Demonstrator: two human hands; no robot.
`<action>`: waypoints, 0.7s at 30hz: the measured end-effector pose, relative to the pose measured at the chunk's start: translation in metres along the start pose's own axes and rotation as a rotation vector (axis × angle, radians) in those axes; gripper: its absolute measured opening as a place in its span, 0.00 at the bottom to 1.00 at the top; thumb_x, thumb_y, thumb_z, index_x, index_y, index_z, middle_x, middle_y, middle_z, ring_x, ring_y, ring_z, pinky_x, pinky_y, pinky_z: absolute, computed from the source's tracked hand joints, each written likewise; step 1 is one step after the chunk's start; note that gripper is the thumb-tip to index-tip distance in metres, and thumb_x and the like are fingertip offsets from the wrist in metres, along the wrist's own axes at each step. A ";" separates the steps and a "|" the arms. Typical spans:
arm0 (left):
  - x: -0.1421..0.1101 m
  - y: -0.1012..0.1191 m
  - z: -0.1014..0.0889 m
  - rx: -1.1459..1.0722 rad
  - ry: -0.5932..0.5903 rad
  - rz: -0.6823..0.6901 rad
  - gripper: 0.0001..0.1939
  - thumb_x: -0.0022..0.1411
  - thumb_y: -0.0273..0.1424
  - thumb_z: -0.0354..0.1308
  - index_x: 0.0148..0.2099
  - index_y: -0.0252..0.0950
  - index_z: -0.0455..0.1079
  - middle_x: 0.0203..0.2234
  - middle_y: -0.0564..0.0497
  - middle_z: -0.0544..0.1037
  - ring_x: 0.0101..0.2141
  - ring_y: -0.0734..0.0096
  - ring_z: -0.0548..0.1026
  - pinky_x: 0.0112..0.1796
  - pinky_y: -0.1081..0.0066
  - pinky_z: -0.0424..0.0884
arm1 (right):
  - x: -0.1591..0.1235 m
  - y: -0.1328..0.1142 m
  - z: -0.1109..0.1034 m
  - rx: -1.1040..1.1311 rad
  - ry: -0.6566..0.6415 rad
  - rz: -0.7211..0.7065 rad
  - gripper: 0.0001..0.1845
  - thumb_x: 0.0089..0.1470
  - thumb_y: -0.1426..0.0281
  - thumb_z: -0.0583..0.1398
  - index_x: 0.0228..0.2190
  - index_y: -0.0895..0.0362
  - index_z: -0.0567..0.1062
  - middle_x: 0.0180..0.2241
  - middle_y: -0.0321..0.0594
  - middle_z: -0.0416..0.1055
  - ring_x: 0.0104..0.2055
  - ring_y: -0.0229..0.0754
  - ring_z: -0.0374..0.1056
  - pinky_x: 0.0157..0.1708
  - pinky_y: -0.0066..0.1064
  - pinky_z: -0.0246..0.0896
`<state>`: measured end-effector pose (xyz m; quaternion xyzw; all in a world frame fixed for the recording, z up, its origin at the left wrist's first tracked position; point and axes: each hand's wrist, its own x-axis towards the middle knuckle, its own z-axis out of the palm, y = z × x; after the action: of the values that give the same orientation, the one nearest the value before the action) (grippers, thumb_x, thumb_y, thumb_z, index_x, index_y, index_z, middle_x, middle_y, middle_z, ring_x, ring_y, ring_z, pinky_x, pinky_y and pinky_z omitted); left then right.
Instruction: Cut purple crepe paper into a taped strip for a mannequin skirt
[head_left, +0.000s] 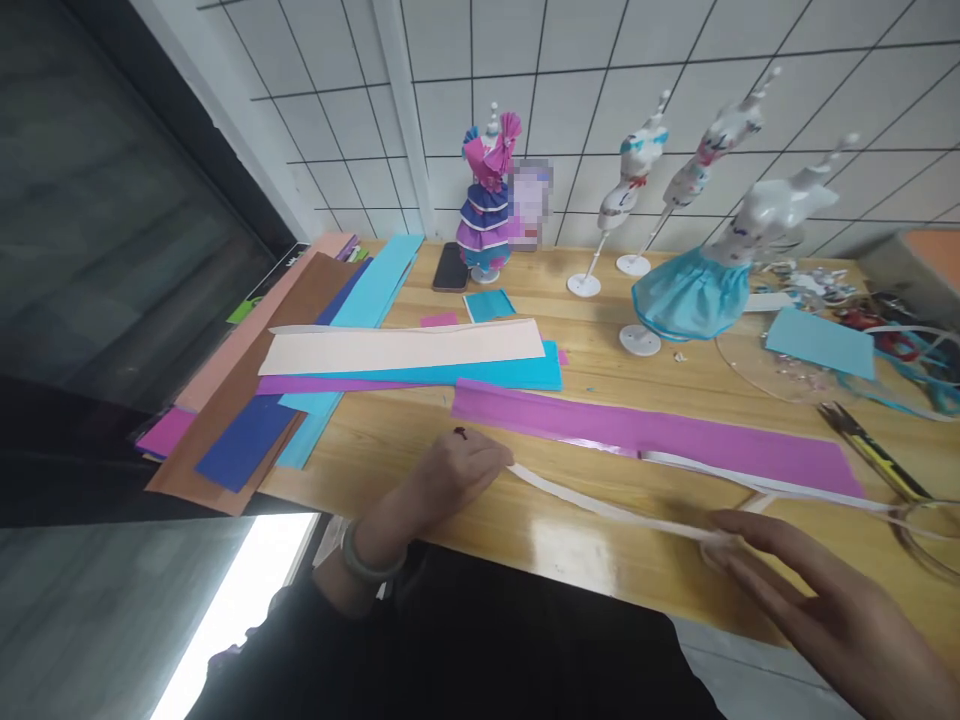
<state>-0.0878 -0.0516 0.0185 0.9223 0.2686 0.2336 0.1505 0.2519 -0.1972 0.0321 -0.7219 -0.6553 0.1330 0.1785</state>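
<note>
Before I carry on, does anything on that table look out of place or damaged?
I see no spill or obvious damage. The white strip between the left hand and right hand looks intact. Slightly odd: a white scrap lies loose, like litter, near the blue-skirted dress form, and the brown sheet seems to overhang the table.

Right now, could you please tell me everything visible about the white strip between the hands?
The white strip is narrow, thin and flexible-looking, perhaps tape or paper. It runs, bowing slightly, from the left hand to the right hand, pinched by both, on the near side of the purple sheet. Whether it touches the wooden table is unclear.
</note>
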 end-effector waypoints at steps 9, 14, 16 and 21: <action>0.006 0.003 0.004 0.059 0.318 0.188 0.08 0.60 0.23 0.52 0.40 0.37 0.69 0.40 0.49 0.78 0.42 0.70 0.74 0.42 0.67 0.70 | 0.073 -0.107 0.037 0.671 -0.373 -0.036 0.20 0.53 0.57 0.56 0.47 0.50 0.71 0.50 0.41 0.70 0.52 0.47 0.64 0.49 0.37 0.62; -0.006 0.002 -0.003 0.033 0.354 0.067 0.09 0.60 0.25 0.52 0.41 0.39 0.70 0.43 0.48 0.76 0.46 0.68 0.71 0.45 0.65 0.69 | 0.094 -0.141 0.068 0.884 -0.581 -0.025 0.15 0.52 0.56 0.57 0.30 0.55 0.75 0.22 0.36 0.70 0.29 0.39 0.67 0.35 0.30 0.64; -0.015 -0.001 -0.007 -0.057 0.408 -0.110 0.12 0.61 0.25 0.51 0.46 0.39 0.69 0.45 0.46 0.74 0.48 0.67 0.69 0.48 0.62 0.67 | 0.094 -0.138 0.071 0.847 -0.542 0.010 0.16 0.52 0.56 0.57 0.25 0.55 0.74 0.19 0.34 0.66 0.25 0.37 0.64 0.29 0.28 0.61; -0.028 -0.001 -0.018 -0.695 0.400 -0.711 0.18 0.62 0.38 0.50 0.51 0.35 0.66 0.41 0.44 0.74 0.38 0.70 0.72 0.39 0.67 0.69 | 0.093 -0.131 0.069 0.787 -0.474 0.055 0.17 0.48 0.54 0.59 0.25 0.55 0.74 0.19 0.35 0.65 0.24 0.38 0.62 0.26 0.28 0.57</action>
<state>-0.1182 -0.0634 0.0232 0.6075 0.4947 0.4147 0.4627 0.1149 -0.0885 0.0303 -0.5660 -0.5585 0.5375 0.2807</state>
